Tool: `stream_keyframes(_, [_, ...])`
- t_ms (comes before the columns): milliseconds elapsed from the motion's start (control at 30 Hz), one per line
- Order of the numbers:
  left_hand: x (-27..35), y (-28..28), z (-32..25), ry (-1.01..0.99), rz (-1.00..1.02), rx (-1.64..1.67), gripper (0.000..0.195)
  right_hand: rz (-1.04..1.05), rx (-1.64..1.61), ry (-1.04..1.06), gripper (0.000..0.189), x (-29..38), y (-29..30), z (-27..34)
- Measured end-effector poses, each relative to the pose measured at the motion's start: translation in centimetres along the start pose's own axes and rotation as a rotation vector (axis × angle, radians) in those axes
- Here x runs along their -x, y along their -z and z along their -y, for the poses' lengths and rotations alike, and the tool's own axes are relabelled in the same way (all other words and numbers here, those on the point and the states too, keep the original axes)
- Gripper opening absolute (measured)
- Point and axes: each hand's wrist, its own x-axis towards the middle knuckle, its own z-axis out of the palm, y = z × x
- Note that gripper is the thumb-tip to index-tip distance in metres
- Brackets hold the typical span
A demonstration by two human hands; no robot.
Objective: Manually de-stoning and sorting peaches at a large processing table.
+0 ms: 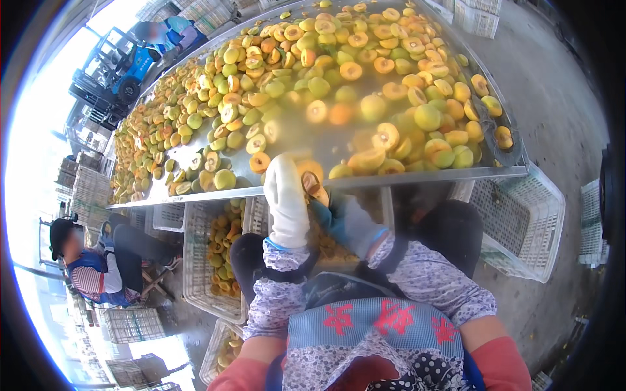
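My left hand (pixel 286 203), in a white knitted glove, holds a halved yellow peach (pixel 313 170) just over the near edge of the metal table (pixel 415 176). A dark brown hollow or rim shows at the cut side of that fruit. Close against it is my right hand (pixel 348 222), in a blue and grey glove, blurred, with its fingers curled. Whether a small tool sits in those fingers I cannot tell. Many cut and whole yellow-green peaches (pixel 350 71) cover much of the tabletop ahead.
Under the table edge stand a white plastic crate (pixel 195 278) with fruit and another slatted crate (pixel 540 234) at right. A co-worker (pixel 100 273) sits at left; another person (pixel 173 36) leans at the far side. A blue forklift (pixel 129 76) stands behind.
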Motion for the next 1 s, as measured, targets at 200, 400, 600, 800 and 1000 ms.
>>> stream_keyframes(200, [0.2,0.0,1.4,0.04,-0.091,0.078,0.039,0.053,-0.264,-0.189,0.071,0.4,-0.6,2.7])
stream_keyframes(400, [0.7,-0.8,-0.7,0.439,-0.155,0.588,0.047,-0.056,0.065,0.0,0.068,0.7,0.3,2.0])
stream_keyframes(600, [1.5,-0.2,0.8,0.12,-0.034,0.246,0.046,-0.067,0.126,0.036,0.061,0.8,0.2,0.4])
stream_keyframes(800, [1.4,1.1,0.4,0.013,0.064,0.062,0.041,0.018,0.089,0.024,0.075,0.8,0.4,0.5])
stream_keyframes(1000, [1.8,0.3,0.4,-0.193,-0.069,-0.206,0.039,0.099,-0.332,-0.154,0.054,0.8,-1.7,0.7])
